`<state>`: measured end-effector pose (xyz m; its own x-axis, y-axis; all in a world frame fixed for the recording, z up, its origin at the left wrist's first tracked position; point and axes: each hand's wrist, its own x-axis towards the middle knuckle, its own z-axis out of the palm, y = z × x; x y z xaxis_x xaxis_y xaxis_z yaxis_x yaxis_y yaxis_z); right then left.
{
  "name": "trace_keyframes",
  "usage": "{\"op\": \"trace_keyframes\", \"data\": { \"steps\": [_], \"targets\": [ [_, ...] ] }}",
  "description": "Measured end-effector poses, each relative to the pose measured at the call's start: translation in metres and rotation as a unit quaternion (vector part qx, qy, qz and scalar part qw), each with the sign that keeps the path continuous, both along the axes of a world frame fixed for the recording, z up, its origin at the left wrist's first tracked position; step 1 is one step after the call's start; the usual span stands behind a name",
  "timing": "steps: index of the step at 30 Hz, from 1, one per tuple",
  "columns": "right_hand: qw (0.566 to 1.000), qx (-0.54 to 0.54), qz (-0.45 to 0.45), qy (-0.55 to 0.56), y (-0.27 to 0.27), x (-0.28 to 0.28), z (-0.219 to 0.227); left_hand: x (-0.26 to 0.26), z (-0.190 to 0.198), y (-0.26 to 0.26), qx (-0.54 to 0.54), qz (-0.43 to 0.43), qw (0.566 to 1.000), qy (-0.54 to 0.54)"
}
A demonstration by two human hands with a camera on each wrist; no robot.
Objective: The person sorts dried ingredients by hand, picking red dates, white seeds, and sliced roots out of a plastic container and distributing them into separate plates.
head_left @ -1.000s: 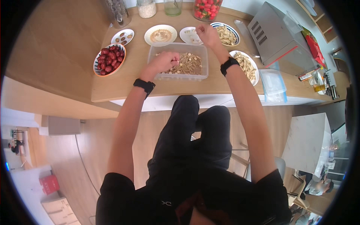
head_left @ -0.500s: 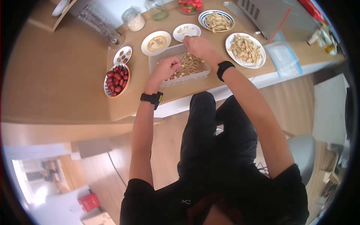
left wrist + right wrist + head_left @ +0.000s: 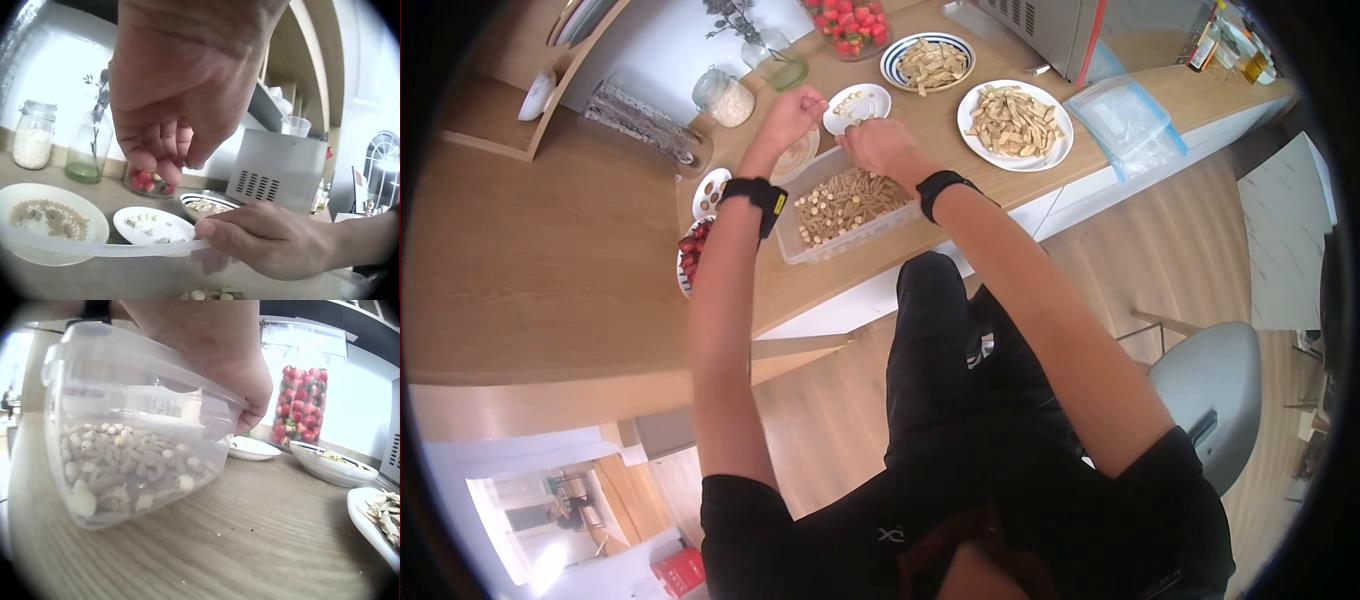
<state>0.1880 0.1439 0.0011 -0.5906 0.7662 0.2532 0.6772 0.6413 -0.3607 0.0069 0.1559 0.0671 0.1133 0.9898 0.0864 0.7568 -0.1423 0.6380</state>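
My left hand [image 3: 793,115] is raised beyond the far left corner of a clear plastic box [image 3: 852,240]. Its fingers curl loosely, and nothing shows between thumb and fingertips in the left wrist view. With my right hand [image 3: 882,150] I grip the box's far rim, thumb on one side and fingers on the other. Brown rod-shaped pieces [image 3: 125,456] and round cream-coloured seeds [image 3: 184,482] lie inside the box. Just past the rim is a small white plate [image 3: 134,232] with several pale seeds. A cream plate [image 3: 94,215] with a brown pattern is left of it.
Dried pale slices fill a blue-rimmed bowl [image 3: 970,58] and a white plate [image 3: 1055,155] to the right. Glass jars of white grains [image 3: 725,100] and strawberries [image 3: 847,25] stand behind. Red dates [image 3: 690,255] sit at left; a zip bag [image 3: 1125,120] lies near the microwave [image 3: 1050,40].
My left hand has risen out of the box and moved away over the plates. My right hand came down from the plates to the box's far rim. The head view has turned.
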Motion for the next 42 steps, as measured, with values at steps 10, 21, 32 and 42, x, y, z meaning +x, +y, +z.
{"op": "trace_keyframes", "data": {
  "steps": [10,21,32,42],
  "targets": [
    [0.999,0.037,-0.006,0.023,-0.001,0.0,-0.007,-0.031,-0.06,0.006,0.013,0.038,0.999,0.013],
    [0.999,-0.031,0.029,0.023,0.02,-0.007,-0.013,-0.091,-0.071,-0.077,-0.013,0.102,0.994,0.048],
    [0.982,-0.113,0.085,-0.123,0.032,-0.008,0.013,-0.061,-0.064,-0.103,-0.065,0.102,0.993,0.002],
    [0.983,-0.086,0.097,-0.127,0.036,-0.008,0.002,-0.063,-0.073,-0.105,-0.087,0.11,0.99,0.017]
  ]
}}
